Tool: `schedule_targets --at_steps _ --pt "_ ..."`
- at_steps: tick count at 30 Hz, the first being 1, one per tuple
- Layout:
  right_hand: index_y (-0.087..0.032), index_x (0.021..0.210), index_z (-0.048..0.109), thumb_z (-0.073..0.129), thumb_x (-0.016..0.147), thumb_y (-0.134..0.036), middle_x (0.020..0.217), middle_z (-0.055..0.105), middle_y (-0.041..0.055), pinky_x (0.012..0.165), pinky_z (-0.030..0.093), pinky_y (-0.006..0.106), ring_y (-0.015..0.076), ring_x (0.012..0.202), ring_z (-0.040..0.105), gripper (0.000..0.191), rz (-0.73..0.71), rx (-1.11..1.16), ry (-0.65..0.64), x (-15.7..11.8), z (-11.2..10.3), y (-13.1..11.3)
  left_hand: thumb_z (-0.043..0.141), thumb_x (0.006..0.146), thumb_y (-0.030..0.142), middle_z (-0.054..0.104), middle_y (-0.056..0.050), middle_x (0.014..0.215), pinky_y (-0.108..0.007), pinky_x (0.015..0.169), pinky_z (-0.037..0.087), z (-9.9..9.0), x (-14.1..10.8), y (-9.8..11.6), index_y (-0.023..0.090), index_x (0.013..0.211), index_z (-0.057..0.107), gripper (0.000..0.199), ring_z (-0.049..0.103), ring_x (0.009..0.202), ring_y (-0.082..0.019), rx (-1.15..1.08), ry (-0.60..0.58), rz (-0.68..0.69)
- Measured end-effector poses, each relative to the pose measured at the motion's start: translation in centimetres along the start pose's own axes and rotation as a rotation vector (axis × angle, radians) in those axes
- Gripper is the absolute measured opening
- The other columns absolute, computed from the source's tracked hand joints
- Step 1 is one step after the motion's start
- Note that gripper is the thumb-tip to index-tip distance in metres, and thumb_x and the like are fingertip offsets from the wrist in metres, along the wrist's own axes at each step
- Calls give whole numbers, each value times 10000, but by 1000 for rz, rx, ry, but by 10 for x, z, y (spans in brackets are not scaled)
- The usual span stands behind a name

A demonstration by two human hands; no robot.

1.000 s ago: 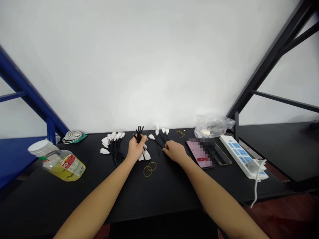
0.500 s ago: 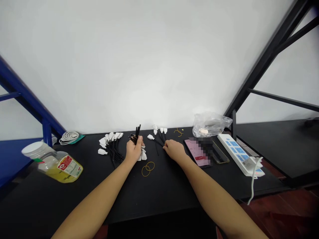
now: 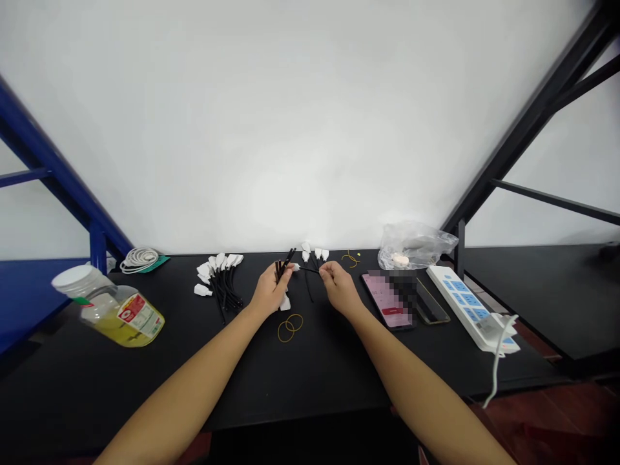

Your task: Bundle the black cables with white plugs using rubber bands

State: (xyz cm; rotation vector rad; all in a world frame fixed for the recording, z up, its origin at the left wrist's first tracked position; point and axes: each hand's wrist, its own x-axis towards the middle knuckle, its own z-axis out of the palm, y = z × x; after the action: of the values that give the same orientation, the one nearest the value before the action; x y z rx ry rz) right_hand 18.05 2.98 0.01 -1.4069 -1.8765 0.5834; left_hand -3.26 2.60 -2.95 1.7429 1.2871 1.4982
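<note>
Black cables (image 3: 283, 265) with white plugs stick up from the clenched left hand (image 3: 270, 290), while the right hand (image 3: 340, 288) pinches one thin black lead (image 3: 310, 270) between its fingertips. Yellow rubber bands (image 3: 290, 328) lie at six o'clock from the hands, a cable bundle (image 3: 220, 284) at nine o'clock, and a phone (image 3: 387, 300) at three o'clock, all on a black table (image 3: 145, 394).

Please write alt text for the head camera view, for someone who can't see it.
Seen from the wearer's head, the left hand holds a few white-tipped black cables while the right hand pinches a thin black cable above a black table. A bundle of white-tipped cables lies to the left, and rubber bands lie just in front of the hands.
</note>
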Motion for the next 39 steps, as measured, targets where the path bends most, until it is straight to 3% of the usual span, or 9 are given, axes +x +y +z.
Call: schedule_targets --at_steps 2,4,9,15,20,25,30,36,39 --pt "-210 1028 625 469 987 -345 748 668 7 678 460 275 167 686 613 210 -125 184 2 -5 2 -3 588 919 445 700 -93 1221 -403 1069 457 -1 0 4 243 1203 685 362 610 1216 -258 13 -33 102" --pt "-211 1046 637 519 970 -378 782 687 14 647 468 272 152 650 598 218 -199 340 -25 -10 6 -5 578 934 392 679 -93 1260 -425 1095 435 -2 0 8 251 1291 636 388 583 1247 -257 65 -141 188" --pt "-238 1306 542 582 944 -378 940 680 35 593 470 261 127 644 571 390 -290 564 -24 -14 13 -4 600 927 385 673 -48 874 -335 800 510 0 -1 7 206 997 701 218 632 853 -204 171 -323 192" --pt "-219 1181 622 581 915 -239 983 646 44 629 471 269 117 642 526 270 -354 270 202 -5 7 6 578 929 471 604 23 649 -278 623 473 3 4 -8 192 937 579 280 601 599 -155 -56 61 -96" --pt "-216 1161 680 531 934 -151 965 664 47 800 484 288 166 859 622 279 -356 -78 -84 0 10 17 637 893 469 569 49 605 -289 653 505 -1 8 -8 211 881 513 287 634 602 -159 -184 291 -93" --pt "-259 1170 719 530 958 -146 1081 632 58 851 463 268 170 962 630 306 -334 -323 -350 -1 16 20 719 827 424 658 -16 753 -316 710 535 1 8 -5 205 811 587 256 670 723 -176 -100 224 -39" --pt "-259 1125 726 491 968 -110 1076 634 47 804 456 249 158 935 639 320 -329 -382 -375 -1 14 18 636 888 492 652 -10 680 -309 674 552 5 8 -11 200 800 573 312 679 664 -171 -188 101 -103" --pt "-257 1094 734 650 921 -197 1123 631 46 877 463 272 176 1003 626 201 -348 -344 -393 -3 11 14 645 882 519 480 84 511 -274 586 527 5 5 -10 221 819 493 340 565 474 -129 -171 236 -111" --pt "-273 1239 693 733 881 -362 1251 622 80 943 458 352 236 1095 589 371 -369 -375 -349 -6 14 10 637 891 504 522 57 543 -262 557 495 3 3 -6 219 778 504 334 569 498 -131 -92 239 -89"
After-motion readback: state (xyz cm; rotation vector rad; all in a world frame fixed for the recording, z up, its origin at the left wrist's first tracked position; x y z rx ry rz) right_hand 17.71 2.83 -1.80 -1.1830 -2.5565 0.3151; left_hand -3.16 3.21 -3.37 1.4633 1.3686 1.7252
